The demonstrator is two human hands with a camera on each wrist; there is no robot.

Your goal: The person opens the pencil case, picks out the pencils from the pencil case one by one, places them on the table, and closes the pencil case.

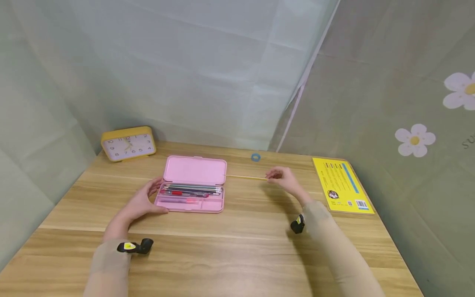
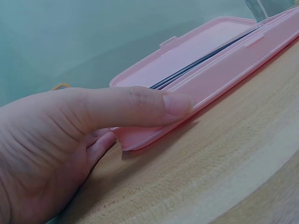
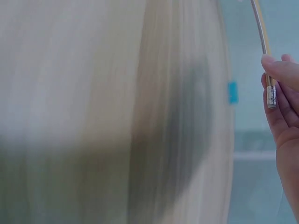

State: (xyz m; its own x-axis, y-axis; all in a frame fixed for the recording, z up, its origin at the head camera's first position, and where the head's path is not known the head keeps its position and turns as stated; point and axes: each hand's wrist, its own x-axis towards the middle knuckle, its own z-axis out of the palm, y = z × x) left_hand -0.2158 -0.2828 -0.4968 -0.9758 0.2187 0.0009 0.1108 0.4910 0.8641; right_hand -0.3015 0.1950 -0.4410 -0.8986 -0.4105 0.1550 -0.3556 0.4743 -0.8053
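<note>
A pink pencil case (image 1: 194, 170) lies on the table with its lid folded back. In its tray are several pencils (image 1: 191, 188), pens with red parts and a clear-barrelled pen with a red section. My left hand (image 1: 142, 202) holds the case at its left end; in the left wrist view the thumb (image 2: 177, 103) lies along the front wall and the other fingers are mostly hidden behind. To the right of the case, my right hand (image 1: 283, 180) pinches a yellow pencil (image 1: 246, 177) near its metal-capped end (image 3: 271, 97), the shaft pointing left toward the lid.
A yellow clock (image 1: 128, 144) stands at the back left. Near the back edge sits a small blue ring, perhaps a tape roll (image 1: 255, 157). A yellow book (image 1: 343, 185) lies at the right edge. Fabric curtains (image 1: 208, 74) enclose the table's back and sides.
</note>
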